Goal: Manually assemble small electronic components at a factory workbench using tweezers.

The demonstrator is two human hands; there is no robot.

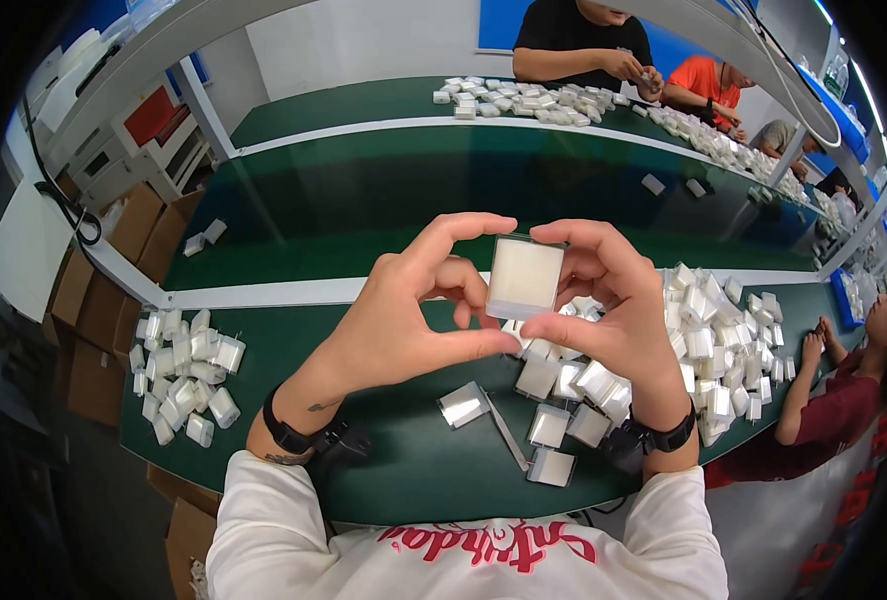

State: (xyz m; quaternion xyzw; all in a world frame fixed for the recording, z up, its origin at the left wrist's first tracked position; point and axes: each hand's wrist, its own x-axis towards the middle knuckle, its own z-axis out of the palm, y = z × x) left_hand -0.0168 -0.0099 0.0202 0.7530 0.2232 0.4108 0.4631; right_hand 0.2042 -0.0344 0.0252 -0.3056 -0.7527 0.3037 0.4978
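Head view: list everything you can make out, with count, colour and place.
Held case: one, clear and white, centre
Near table: one, green, across the foreground
Left pile of cases: many, white, table's left end
Right pile of cases: many, white, table's right side
Slim tool: one, silver, table's front centre
Far pile of cases: many, white, top
Cardboard boxes: several, brown, left
Red object: one, red, upper left
Co-workers: at least four, black, orange and maroon tops among them, top and right
Shirt: one, white, bottom
Left hand: one, bare, gripping case
Right hand: one, bare, gripping case
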